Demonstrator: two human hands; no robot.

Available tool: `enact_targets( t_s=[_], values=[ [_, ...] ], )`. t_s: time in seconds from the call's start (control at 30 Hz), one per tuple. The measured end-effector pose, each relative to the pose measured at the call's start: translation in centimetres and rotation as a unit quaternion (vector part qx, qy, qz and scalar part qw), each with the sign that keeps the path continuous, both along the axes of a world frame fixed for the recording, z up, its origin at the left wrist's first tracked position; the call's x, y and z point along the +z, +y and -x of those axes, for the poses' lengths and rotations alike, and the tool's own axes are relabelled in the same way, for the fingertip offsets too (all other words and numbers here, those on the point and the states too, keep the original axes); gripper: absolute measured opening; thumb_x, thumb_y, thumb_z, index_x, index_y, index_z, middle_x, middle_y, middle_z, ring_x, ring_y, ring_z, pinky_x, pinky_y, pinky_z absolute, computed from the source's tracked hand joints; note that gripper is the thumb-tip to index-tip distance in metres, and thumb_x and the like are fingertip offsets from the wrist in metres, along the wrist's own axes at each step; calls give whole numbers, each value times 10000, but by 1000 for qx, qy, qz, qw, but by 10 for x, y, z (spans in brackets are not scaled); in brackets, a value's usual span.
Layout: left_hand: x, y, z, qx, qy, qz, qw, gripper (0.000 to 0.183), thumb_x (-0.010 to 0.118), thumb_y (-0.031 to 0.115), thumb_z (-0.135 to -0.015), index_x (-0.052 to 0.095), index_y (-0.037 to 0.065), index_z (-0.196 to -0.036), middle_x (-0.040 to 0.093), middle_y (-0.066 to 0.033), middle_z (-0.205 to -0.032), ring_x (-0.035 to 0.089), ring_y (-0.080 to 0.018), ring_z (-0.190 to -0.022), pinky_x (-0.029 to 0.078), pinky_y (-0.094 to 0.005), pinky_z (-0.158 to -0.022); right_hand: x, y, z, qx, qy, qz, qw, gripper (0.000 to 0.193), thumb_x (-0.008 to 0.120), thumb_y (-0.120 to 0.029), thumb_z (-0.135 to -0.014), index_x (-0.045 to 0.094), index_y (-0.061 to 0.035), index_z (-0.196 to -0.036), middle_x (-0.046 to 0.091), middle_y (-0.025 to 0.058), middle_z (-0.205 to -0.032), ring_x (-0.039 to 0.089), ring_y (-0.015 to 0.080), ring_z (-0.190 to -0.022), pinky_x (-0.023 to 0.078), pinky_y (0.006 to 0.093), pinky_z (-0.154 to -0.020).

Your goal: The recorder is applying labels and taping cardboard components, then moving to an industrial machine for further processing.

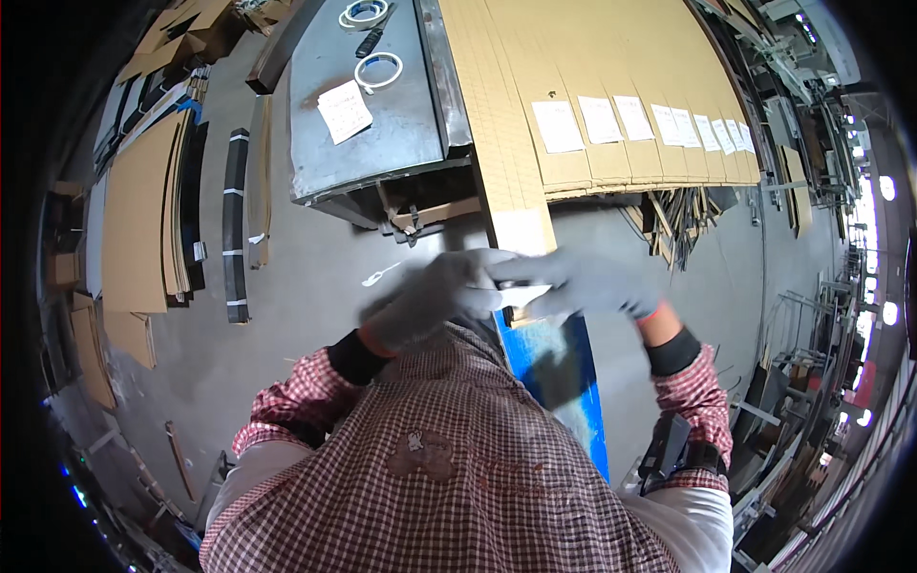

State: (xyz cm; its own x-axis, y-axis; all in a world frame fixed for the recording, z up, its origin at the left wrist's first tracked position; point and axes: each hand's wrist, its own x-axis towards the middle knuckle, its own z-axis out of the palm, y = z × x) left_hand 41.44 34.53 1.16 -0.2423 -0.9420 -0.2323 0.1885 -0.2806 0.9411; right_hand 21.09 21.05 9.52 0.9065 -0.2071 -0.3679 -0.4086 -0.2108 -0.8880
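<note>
My left hand point(435, 294), in a grey glove, meets my right hand point(594, 284), gloved alike, over the end of a narrow cardboard strip point(511, 177). Between them the closed fingers of both hands hold a small white slip point(523, 295), which looks like paper. Motion smears the gloves, so the exact grip of the fingertips is hard to see. Just beyond my fingers a white paper label point(521, 232) lies on the strip. Under and nearer than my hands runs a blue beam point(546, 358).
A grey metal table point(401, 124) at the far left bears tape rolls point(379, 71), a black-handled cutter point(371, 40) and a paper sheet point(344, 112). Slotted cardboard sheets point(611, 86) with several white labels lie beyond. Cardboard panels point(143, 210) lean at the left.
</note>
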Motion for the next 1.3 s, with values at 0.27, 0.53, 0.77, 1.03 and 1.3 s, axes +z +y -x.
enact_targets(
  t_s=[0.27,0.53,0.77,1.03,1.3],
  values=[
    [-214,-38,51,46,-255,-8,966,197,653,112,-766,645,-8,-922,630,-120,-707,617,-210,-664,485,-328,-592,-237,-79,80,-70,105,101,987,320,673,-242,-793,702,2,-999,712,185,-949,656,233,-814,509,329,-768],
    [-205,-60,41,-226,-274,208,911,185,602,151,-802,684,31,-917,666,-125,-877,593,-220,-767,466,-350,-746,-229,-40,59,-429,153,157,876,435,675,-289,-841,630,48,-1113,669,240,-963,642,232,-752,510,357,-733],
    [-151,-44,2,-114,-25,-54,992,299,543,137,-949,587,32,-1225,636,-119,-1139,591,-194,-1072,467,-333,-931,-142,75,-9,-304,294,432,796,1066,772,-439,-629,269,7,-1456,318,363,-1413,347,522,-1287,308,542,-1064],
    [-96,-96,95,14,-255,77,964,295,656,343,-815,675,98,-978,688,-146,-849,661,-339,-781,518,-397,-699,-111,68,15,-457,-15,10,889,695,665,-161,-785,379,8,-1395,445,180,-1379,443,296,-1265,353,386,-1068],
    [-105,-80,107,-35,-441,152,884,437,620,355,-825,558,56,-1138,667,-184,-766,662,-374,-737,504,-484,-651,-91,-31,40,-141,208,113,961,346,577,-172,-818,545,-43,-1137,660,194,-894,642,367,-847,502,424,-756]
  ],
)
